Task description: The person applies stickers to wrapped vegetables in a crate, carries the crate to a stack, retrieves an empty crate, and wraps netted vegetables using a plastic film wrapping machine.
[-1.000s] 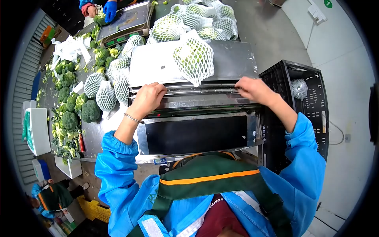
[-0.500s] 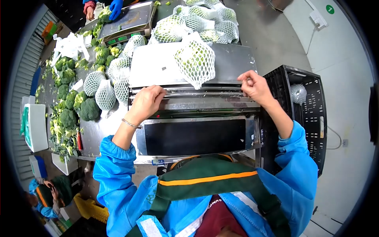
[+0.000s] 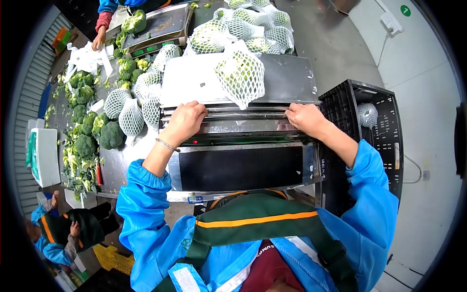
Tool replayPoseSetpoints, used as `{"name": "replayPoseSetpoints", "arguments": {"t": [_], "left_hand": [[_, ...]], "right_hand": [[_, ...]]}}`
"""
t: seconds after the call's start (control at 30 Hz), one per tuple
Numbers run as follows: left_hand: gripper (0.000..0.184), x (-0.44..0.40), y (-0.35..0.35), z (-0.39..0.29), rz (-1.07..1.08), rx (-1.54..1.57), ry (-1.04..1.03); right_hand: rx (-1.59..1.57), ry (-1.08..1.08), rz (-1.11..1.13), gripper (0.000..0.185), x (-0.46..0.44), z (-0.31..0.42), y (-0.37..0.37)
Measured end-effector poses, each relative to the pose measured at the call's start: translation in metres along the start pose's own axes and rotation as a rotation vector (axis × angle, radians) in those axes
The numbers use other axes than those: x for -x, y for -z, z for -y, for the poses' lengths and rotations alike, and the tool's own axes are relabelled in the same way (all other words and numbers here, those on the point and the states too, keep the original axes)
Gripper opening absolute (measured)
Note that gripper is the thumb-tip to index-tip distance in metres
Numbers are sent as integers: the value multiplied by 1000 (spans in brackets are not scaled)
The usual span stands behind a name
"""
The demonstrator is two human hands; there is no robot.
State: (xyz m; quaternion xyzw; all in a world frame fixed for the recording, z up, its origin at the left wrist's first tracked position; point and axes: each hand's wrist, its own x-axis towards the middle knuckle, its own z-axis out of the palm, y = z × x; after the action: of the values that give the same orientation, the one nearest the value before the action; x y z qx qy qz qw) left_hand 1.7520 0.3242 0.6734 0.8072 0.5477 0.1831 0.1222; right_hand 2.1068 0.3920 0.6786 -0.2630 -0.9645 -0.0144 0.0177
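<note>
In front of me stands a metal wrapping machine (image 3: 243,127) with rollers across its middle and a black plate (image 3: 241,168) at the near side. My left hand (image 3: 186,119) is closed in a pinch at the left part of the rollers. On the right part, my right hand (image 3: 307,119) pinches too. Both seem to grip the edge of clear wrapping film, though its shine blends with the rollers. Between and beyond my hands, a broccoli in a white foam net (image 3: 241,75) lies on the metal top (image 3: 187,80), its narrow end overhanging the rollers.
Netted broccoli (image 3: 209,36) is piled behind the machine. Bare broccoli heads (image 3: 112,135) and a red-handled tool (image 3: 99,173) lie left. A black crate (image 3: 389,146) with one netted piece stands right. Across the table, a co-worker's hand (image 3: 99,39) is near a scale (image 3: 163,29).
My right hand has come down and inward to the rollers; my left hand stays there. The far co-worker's hand has moved from the broccoli on the scale toward the white bags.
</note>
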Motion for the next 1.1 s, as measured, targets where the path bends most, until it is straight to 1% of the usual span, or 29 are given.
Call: {"name": "replayPoseSetpoints", "arguments": {"t": [0.07,0.17,0.2,0.3,0.33,0.47,0.57,0.6,0.7,0.73,0.77,0.83,0.87,0.9,0.93,1.0,1.07,1.1], "left_hand": [[8,2,-1,1,1,-9,-1],[8,0,-4,4,-13,-14,-9],[9,1,-4,5,-18,-15,-8],[8,4,-1,1,-36,-13,1],[8,4,-1,2,-34,-3,5],[8,3,-3,5,-29,19,12],[8,1,-3,3,-42,18,-18],[7,-1,0,1,-53,14,-33],[6,-2,9,-8,-139,113,73],[7,1,7,-8,-167,156,58],[6,4,4,-8,-171,203,75],[6,6,2,-6,-178,292,96],[6,6,3,-6,-194,281,79],[6,8,4,-6,-175,328,120],[6,10,5,-5,-157,376,162],[6,15,10,-8,-133,502,263],[6,20,10,-5,-150,533,270],[6,22,9,-4,-159,551,274]], "right_hand": [[7,30,12,7,-1,-4,-7],[-74,-43,-58,10,-6,-4,-12],[-152,-77,-81,13,-4,-9,-20],[-399,-212,-100,12,-6,1,-6],[-400,-216,-53,12,-7,2,-6],[-329,-61,-31,15,-6,11,8],[-196,-96,37,14,-9,6,-1],[-175,-100,66,17,-10,5,-1],[-291,-187,-74,22,-22,34,9],[-355,-217,-92,26,-31,46,11],[-384,-231,-153,25,-39,58,8],[-383,-267,-197,24,-59,79,2],[-343,-272,-228,21,-66,87,-7],[-299,-277,-258,19,-71,92,-20],[-279,-248,-280,11,-76,93,-24],[-365,-363,-435,7,-73,91,-21],[-513,-516,-605,4,-65,88,-9],[-624,-573,-636,6,-58,88,0]]}}
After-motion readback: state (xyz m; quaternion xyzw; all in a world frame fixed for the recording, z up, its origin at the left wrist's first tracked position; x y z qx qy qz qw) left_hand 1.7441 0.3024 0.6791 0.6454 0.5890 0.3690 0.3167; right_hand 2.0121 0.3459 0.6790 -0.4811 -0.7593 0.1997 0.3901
